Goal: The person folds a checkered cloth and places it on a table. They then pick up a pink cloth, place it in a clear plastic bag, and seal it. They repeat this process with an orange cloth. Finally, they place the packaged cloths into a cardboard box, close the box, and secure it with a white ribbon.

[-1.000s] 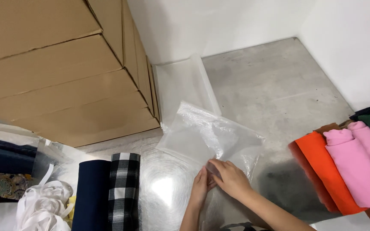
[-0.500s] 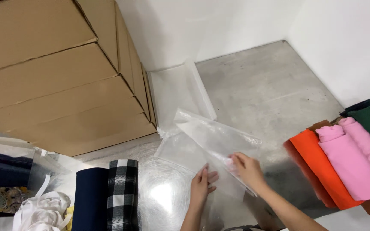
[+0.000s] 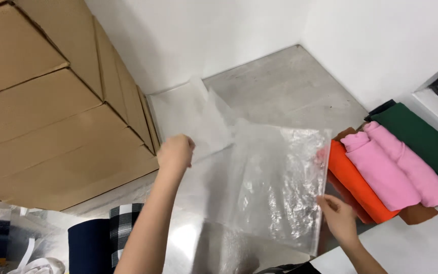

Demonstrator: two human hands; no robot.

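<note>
clear plastic bag (image 3: 275, 177) pinched by left hand (image 3: 176, 152) and right hand (image 3: 336, 215), cardboard boxes (image 3: 46, 116) left, fabric rolls (image 3: 386, 162) right

You're in a storeroom or packing area. Stacked cardboard boxes (image 3: 51, 116), folded fabric rolls (image 3: 386, 162), bare concrete floor (image 3: 280, 86), plain white walls (image 3: 219, 35).

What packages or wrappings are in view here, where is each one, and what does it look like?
Clear plastic bag: centre, held spread between left hand and right hand; flat, crinkled, see-through.
Cardboard boxes: stacked at left against the wall; plain brown, rectangular.
Second clear plastic sheet: on the floor beside the boxes; flat, transparent.
No signs or screens visible.
</note>
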